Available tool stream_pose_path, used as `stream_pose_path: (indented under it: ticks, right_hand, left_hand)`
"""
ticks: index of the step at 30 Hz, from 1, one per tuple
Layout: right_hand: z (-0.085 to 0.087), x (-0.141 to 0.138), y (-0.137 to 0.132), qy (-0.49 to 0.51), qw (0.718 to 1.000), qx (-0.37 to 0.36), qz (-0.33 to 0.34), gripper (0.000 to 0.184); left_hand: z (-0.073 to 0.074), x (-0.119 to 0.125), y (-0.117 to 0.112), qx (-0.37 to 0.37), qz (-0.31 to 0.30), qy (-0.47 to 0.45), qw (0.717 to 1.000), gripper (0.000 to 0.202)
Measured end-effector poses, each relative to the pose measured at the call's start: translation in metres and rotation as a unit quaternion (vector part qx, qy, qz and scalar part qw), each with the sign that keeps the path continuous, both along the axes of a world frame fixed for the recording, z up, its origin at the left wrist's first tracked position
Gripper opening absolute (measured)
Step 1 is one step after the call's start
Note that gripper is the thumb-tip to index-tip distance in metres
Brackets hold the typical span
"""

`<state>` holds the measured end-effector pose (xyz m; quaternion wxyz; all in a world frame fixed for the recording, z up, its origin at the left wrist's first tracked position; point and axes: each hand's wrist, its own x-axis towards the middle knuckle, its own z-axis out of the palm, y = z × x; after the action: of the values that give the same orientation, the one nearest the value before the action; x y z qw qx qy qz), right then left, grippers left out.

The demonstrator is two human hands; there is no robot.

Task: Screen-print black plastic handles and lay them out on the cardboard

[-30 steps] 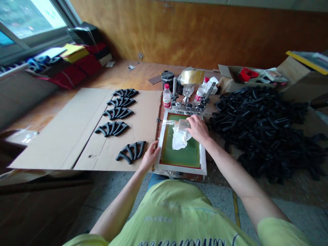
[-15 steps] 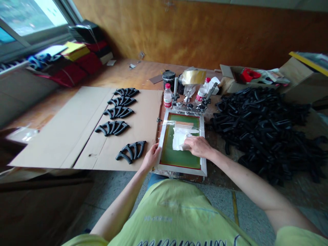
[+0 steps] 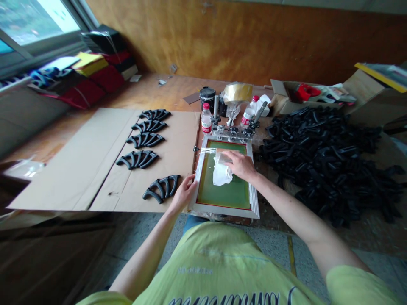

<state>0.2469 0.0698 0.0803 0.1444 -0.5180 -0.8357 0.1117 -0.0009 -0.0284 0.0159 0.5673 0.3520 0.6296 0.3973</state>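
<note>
In front of me a screen-printing frame (image 3: 254, 199) with a green mesh lies on the bench, held by a metal clamp (image 3: 233, 134) at its far end. My left hand (image 3: 185, 191) is closed on the frame's left edge, thumb on top. Over the mesh, my right hand (image 3: 241, 165) has its fingers closed around the handle of a squeegee (image 3: 219, 153), mostly hidden by the fingers. Just below it a white patch (image 3: 221, 174) lies on the mesh; whether it is ink or a cloth I cannot tell.
Rows of curved black plastic parts (image 3: 138, 159) lie on a cardboard sheet (image 3: 76, 161) to the left. A big heap of similar black parts (image 3: 324, 156) fills the right. Behind the clamp stand bottles (image 3: 206, 120), a black tub (image 3: 207, 97) and an open carton (image 3: 288, 103).
My right hand has moved away from me, from the lower end of the white patch up to the squeegee. My left hand stays at the frame's edge.
</note>
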Motion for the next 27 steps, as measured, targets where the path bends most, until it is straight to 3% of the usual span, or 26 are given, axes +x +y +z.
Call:
stream_pose_path:
  ticks: [3, 5, 7, 9, 11, 13, 16, 18, 20, 22, 24, 26, 27]
  right_hand:
    - [0.023, 0.016, 0.03, 0.021, 0.998, 0.027, -0.06, 0.058]
    - [0.032, 0.044, 0.044, 0.066, 0.99, 0.06, -0.112, 0.053]
    - [0.031, 0.077, 0.053, 0.11, 0.974, 0.083, -0.181, 0.042]
    - [0.016, 0.102, 0.054, 0.12, 0.961, 0.06, -0.242, 0.037]
    - [-0.009, 0.109, 0.045, 0.094, 0.959, 0.001, -0.268, 0.037]
    - [-0.038, 0.096, 0.025, 0.05, 0.97, -0.051, -0.233, 0.037]
    - [-0.071, 0.058, -0.008, -0.037, 0.99, -0.062, -0.118, 0.036]
    - [-0.078, 0.036, -0.023, -0.097, 0.99, -0.062, -0.08, 0.03]
    - [-0.074, 0.021, -0.033, -0.123, 0.983, -0.094, -0.096, 0.025]
    - [-0.065, 0.009, -0.041, -0.108, 0.977, -0.124, -0.137, 0.027]
    - [-0.056, -0.005, -0.053, -0.072, 0.979, -0.104, -0.16, 0.03]
    - [-0.052, -0.022, -0.067, -0.028, 0.993, -0.046, -0.104, 0.028]
    - [-0.051, -0.028, -0.074, -0.003, 0.999, -0.02, -0.047, 0.026]
  left_hand:
    - [0.033, -0.001, 0.003, 0.032, -0.012, -0.02, 0.999, 0.069]
    - [0.055, 0.001, 0.009, 0.061, 0.006, -0.026, 0.998, 0.063]
    - [0.075, 0.006, 0.021, 0.108, 0.034, -0.049, 0.992, 0.059]
    - [0.092, 0.014, 0.04, 0.184, 0.055, -0.078, 0.978, 0.057]
    - [0.109, 0.021, 0.065, 0.258, 0.051, -0.098, 0.96, 0.054]
    - [0.124, 0.026, 0.091, 0.297, 0.028, -0.102, 0.949, 0.054]
    - [0.138, 0.031, 0.116, 0.311, 0.02, -0.101, 0.945, 0.058]
    - [0.134, 0.036, 0.113, 0.311, 0.053, -0.099, 0.944, 0.058]
    - [0.115, 0.044, 0.091, 0.266, 0.068, -0.1, 0.956, 0.057]
    - [0.087, 0.055, 0.056, 0.148, 0.003, -0.109, 0.983, 0.058]
    - [0.057, 0.068, 0.019, -0.013, -0.119, -0.136, 0.983, 0.061]
    - [0.033, 0.078, -0.01, -0.079, -0.101, -0.188, 0.974, 0.059]
    - [0.025, 0.081, -0.019, -0.088, -0.061, -0.218, 0.97, 0.055]
